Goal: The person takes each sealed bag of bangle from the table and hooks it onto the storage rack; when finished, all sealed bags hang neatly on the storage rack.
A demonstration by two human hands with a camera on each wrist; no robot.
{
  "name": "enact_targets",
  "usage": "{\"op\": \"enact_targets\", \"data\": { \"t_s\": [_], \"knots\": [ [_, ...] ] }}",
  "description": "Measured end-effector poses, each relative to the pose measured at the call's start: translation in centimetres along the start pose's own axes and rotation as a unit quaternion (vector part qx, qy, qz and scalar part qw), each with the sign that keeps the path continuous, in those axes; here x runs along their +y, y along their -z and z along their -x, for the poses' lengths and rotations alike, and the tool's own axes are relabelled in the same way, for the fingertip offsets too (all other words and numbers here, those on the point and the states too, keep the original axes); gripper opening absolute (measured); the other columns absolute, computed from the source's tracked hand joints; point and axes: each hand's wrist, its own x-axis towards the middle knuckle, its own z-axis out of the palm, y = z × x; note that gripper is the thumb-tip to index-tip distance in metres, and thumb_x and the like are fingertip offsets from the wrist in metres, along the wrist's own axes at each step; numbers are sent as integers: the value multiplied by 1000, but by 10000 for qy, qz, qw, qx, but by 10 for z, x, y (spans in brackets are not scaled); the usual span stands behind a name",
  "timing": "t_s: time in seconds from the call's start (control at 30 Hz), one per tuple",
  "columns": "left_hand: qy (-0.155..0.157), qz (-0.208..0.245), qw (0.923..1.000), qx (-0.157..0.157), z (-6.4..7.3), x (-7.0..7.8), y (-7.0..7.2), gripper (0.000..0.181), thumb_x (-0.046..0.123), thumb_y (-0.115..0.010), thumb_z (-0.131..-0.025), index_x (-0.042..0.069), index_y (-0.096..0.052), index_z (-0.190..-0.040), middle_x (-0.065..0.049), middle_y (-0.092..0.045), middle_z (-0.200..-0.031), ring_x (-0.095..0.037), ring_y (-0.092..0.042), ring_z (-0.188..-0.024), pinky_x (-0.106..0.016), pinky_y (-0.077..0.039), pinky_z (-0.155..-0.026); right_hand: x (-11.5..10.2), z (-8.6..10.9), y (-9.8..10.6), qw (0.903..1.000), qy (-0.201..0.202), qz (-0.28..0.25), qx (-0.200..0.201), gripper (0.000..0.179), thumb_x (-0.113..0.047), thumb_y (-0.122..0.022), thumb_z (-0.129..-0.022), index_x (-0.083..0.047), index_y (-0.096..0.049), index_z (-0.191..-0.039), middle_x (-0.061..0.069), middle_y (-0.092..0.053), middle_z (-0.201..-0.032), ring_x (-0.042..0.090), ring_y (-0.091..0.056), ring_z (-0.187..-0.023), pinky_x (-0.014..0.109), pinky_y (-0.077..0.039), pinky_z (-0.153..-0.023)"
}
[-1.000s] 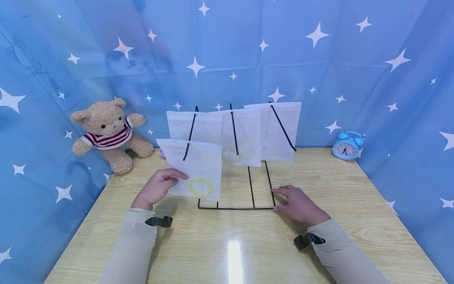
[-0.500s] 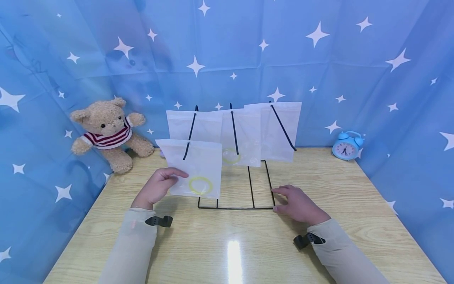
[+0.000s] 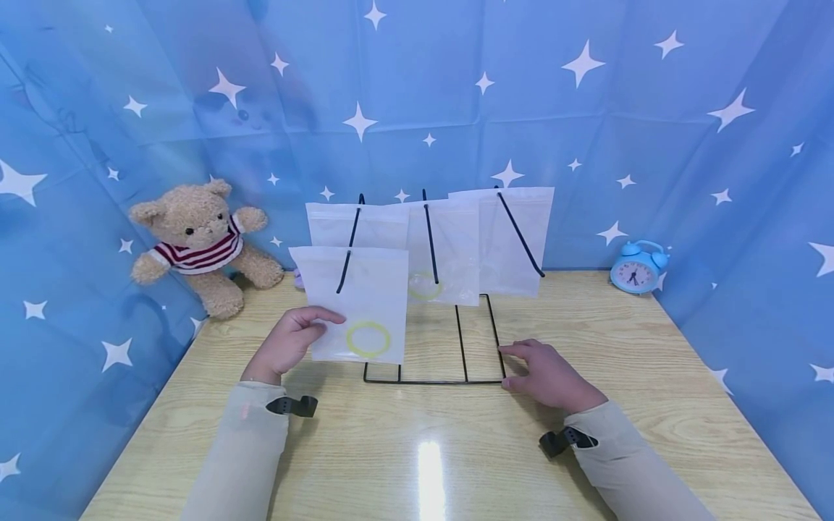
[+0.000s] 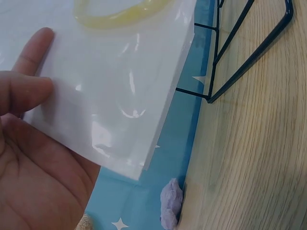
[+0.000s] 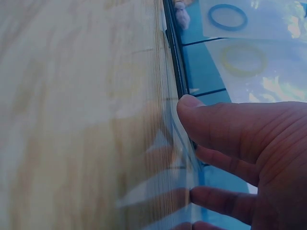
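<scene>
My left hand (image 3: pixel 291 345) pinches the left edge of a white zip bag (image 3: pixel 326 289) between thumb and fingers. Inside the bag lies a yellow ring (image 3: pixel 350 340). This bag hangs from the front part of the left hook (image 3: pixel 342 273) on a black wire display rack (image 3: pixel 430 382). Behind it another white bag (image 3: pixel 326 228) hangs on the same hook. My right hand (image 3: pixel 547 376) holds the front right corner of the rack's base; in the right wrist view, the thumb (image 5: pixel 216 122) lies against the black wire.
More white bags hang from the middle hook (image 3: pixel 431 246) and the right hook (image 3: pixel 519 233). A teddy bear (image 3: pixel 195 242) sits at the back left of the wooden table (image 3: pixel 365 449). A blue alarm clock (image 3: pixel 637 270) stands at the back right, before a starry curtain (image 3: pixel 417 79).
The front bag's top edge has risen and slid back a little along the left hook, so more of the hook's tip shows. Both hands stay nearly in place.
</scene>
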Motion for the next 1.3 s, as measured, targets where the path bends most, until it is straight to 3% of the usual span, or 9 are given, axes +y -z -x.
{"op": "enact_targets", "data": {
  "t_s": [0.13,0.27,0.4,0.63,0.7,0.83,1.1,1.2,1.3],
  "knots": [
    [13,9,10000,13,0,0,0,32,-7,-49,-101,-4,-76,-119,-23,-63,-139,-8,-26,-46,-29,-38,-56,0,0,0,10000,7,-16,10,61,-26,-79,-94,-6,-60,-149,25,-56,-147,49,-53,-136,63,-47,-109],
    [-3,27,10000,20,0,0,0,32,-7,-49,-102,-4,-76,-120,-23,-63,-139,-8,-26,-44,-26,-34,-48,0,0,0,10000,9,-23,10,61,-26,-79,-95,-7,-60,-149,24,-56,-147,49,-53,-136,63,-47,-109],
    [-52,11,10000,13,1,-1,1,32,-7,-49,-102,-4,-75,-120,-23,-64,-138,-10,-29,-48,-28,-39,-57,0,0,0,10000,-4,-25,1,61,-27,-79,-95,-7,-60,-149,24,-55,-148,49,-52,-136,63,-47,-109],
    [-67,-38,9999,87,2,0,1,33,-7,-49,-102,-2,-76,-121,-19,-65,-139,-10,-55,-90,-27,-43,-89,1,0,0,10000,-41,-52,-12,61,-27,-80,-95,-8,-60,-149,24,-55,-149,49,-52,-137,64,-47,-109],
    [-56,-41,9999,110,2,0,1,33,-7,-49,-102,-1,-76,-121,-19,-65,-140,-13,-56,-105,-27,-42,-93,1,0,0,10000,-40,-58,-10,61,-27,-80,-95,-8,-60,-149,24,-55,-149,49,-52,-137,64,-47,-109],
    [-39,-80,9999,133,2,-1,1,33,-6,-50,-102,-1,-76,-121,-17,-65,-140,-12,-56,-113,-26,-42,-96,1,0,-1,10000,-49,-52,-16,61,-27,-80,-95,-8,-60,-149,25,-55,-149,49,-52,-137,64,-47,-109],
    [-47,-73,9998,162,1,-2,1,34,-7,-49,-102,-1,-76,-121,-17,-65,-140,-8,-56,-118,-25,-42,-98,1,1,-1,10000,-48,-49,-4,61,-27,-79,-95,-8,-60,-150,24,-55,-148,49,-52,-136,64,-47,-109],
    [-61,-53,9998,178,1,-2,0,34,-7,-50,-102,-1,-76,-121,-18,-65,-139,-12,-55,-111,-26,-42,-94,0,1,0,10000,-52,-45,-10,61,-27,-79,-95,-8,-60,-150,24,-54,-149,50,-52,-136,64,-47,-109],
    [-73,-30,9998,178,1,-2,0,33,-7,-50,-102,-1,-76,-122,-18,-65,-139,-14,-52,-92,-27,-41,-88,0,1,0,10000,-61,-43,-18,62,-28,-79,-95,-8,-59,-150,24,-54,-149,50,-51,-137,64,-47,-109]
  ]
}}
